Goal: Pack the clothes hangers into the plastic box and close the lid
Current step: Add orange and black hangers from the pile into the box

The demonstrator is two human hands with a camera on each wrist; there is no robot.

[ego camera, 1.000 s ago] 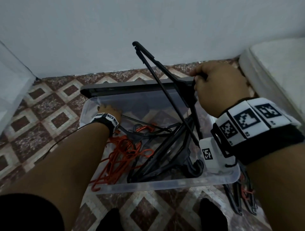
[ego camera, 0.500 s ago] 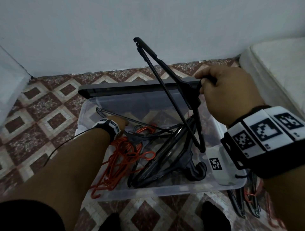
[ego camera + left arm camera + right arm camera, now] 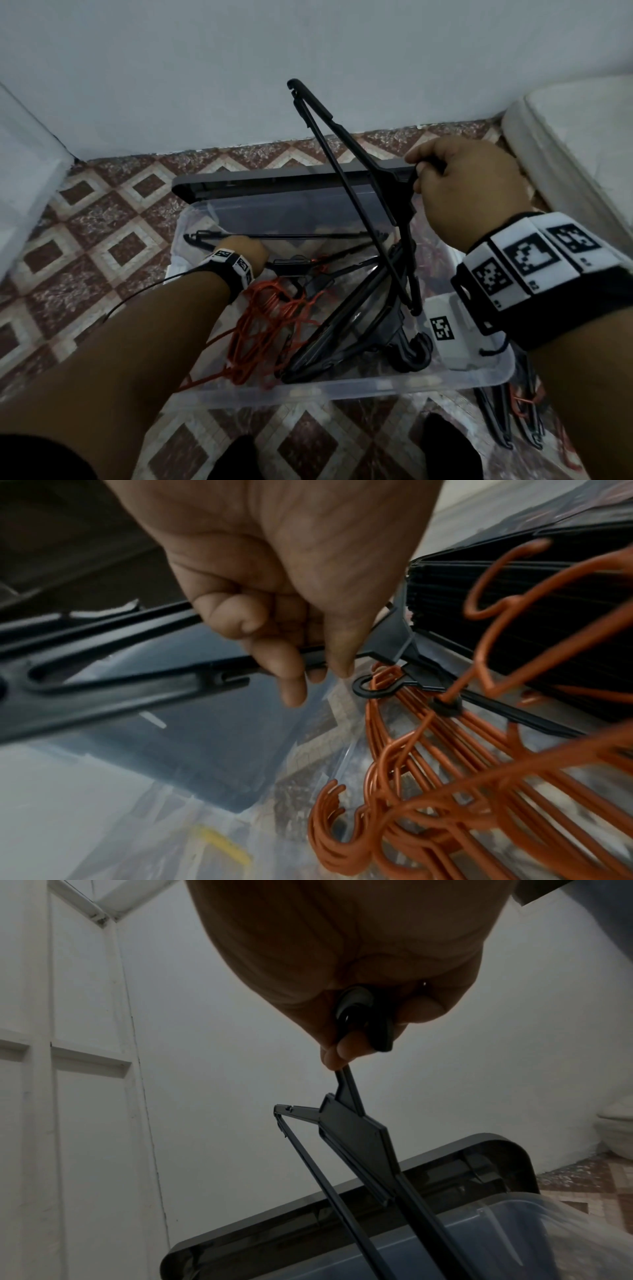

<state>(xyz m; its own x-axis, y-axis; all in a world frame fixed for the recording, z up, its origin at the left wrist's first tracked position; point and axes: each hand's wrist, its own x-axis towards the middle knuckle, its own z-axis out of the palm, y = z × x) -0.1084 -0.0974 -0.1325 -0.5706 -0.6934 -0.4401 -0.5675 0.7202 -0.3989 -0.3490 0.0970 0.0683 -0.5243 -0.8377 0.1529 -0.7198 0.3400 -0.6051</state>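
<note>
A clear plastic box [image 3: 342,390] stands on the tiled floor with its dark lid [image 3: 274,186] raised behind it. Inside lie orange wire hangers [image 3: 270,329] [image 3: 445,764] and several black hangers [image 3: 346,329]. My right hand [image 3: 459,185] [image 3: 359,1015] grips the hook of a black hanger [image 3: 359,192] [image 3: 356,1137], held upright over the box's right side. My left hand [image 3: 243,250] [image 3: 291,615] is down in the box's back left, its fingers curled round the arm of another black hanger [image 3: 171,669] [image 3: 294,236].
More black and orange hangers [image 3: 510,414] lie on the floor to the right of the box. A white wall runs behind; a white mattress edge [image 3: 565,144] is at the right. My dark feet [image 3: 236,459] stand just before the box.
My left hand has drawn back from the box's far wall toward me, pulling a black hanger arm down. My right hand with its hanger has shifted slightly right and lower.
</note>
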